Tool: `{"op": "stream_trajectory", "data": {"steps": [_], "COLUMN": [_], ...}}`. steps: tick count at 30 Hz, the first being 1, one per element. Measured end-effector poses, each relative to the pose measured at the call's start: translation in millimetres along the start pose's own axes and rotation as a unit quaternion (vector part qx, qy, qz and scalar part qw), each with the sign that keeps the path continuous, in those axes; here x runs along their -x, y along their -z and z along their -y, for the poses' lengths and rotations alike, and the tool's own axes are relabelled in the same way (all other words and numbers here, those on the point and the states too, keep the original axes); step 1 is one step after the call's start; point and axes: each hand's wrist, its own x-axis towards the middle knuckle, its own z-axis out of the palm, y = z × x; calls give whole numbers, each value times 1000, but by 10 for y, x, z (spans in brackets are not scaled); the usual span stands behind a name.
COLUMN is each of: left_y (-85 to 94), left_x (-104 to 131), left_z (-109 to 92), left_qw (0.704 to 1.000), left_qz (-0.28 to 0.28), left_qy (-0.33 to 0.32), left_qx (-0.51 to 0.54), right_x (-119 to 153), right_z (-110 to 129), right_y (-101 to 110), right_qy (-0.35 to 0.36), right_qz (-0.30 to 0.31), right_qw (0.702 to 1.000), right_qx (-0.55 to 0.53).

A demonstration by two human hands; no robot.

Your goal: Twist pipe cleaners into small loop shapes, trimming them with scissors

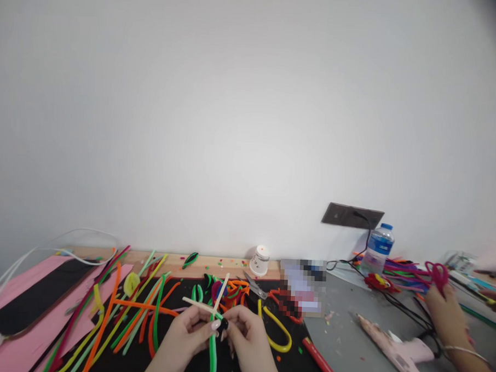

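Observation:
At the bottom centre of the head view, my left hand [191, 332] and my right hand [246, 335] are close together, fingertips pinched around crossed pieces. Two cream-coloured strips [221, 293] cross between them. A green pipe cleaner [212, 355] passes through the crossing and hangs down below the fingers. A small black bit shows at my right fingertips. Behind the hands lie a tangle of orange pipe cleaners [238, 291] and open scissors [256, 288].
Coloured pipe cleaners [144, 305] spread leftward over pink sheets [21, 294]. A white cup [260, 261] stands near the wall. Rightward are a red marker [321, 361], a glue gun [393, 346], a water bottle [379, 251] and another person's hand [446, 312] by magenta scissors.

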Motion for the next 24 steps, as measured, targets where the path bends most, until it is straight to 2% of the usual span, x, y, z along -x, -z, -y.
{"op": "stream_trajectory", "data": {"steps": [6, 9, 16, 19, 24], "left_y": [-25, -24, -5, 18, 34], "left_x": [15, 19, 49, 75, 115], "left_z": [-48, -58, -95, -147, -249], "left_qw": [1000, 999, 995, 987, 965], "left_qz": [-1, 21, 40, 78, 134], "left_qy": [-6, -1, 45, 88, 133], "left_qx": [26, 38, 83, 114, 183], "right_x": [14, 13, 0, -18, -54], "right_z": [-3, -7, 39, 57, 13], "right_y": [19, 20, 40, 68, 107], "right_qy": [17, 17, 26, 24, -31], "right_qz": [13, 9, -7, -35, -62], "right_qw": [1000, 1000, 999, 999, 996], "right_qx": [15, 11, -23, -33, -59]}}
